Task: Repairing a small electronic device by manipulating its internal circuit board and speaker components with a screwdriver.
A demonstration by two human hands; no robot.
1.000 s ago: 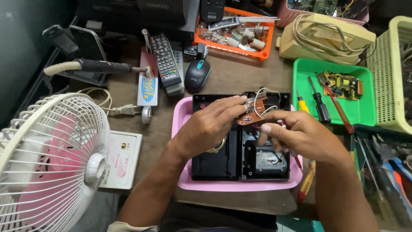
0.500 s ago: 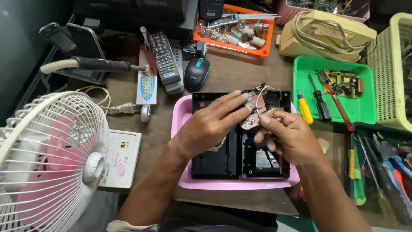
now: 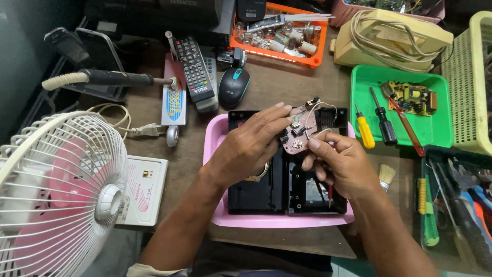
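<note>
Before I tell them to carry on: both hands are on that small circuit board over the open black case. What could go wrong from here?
1. The circuit board, pinched between left hand and right hand, trails thin white wires; tugging could snap them.
2. If dropped, it would likely land in the open black case in the pink tray.

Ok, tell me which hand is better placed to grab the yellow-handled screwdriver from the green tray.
Right. The right hand sits nearer the yellow-handled screwdriver in the green tray, though it also pinches the small circuit board. The left hand is on the far side, gripping that board.
</note>
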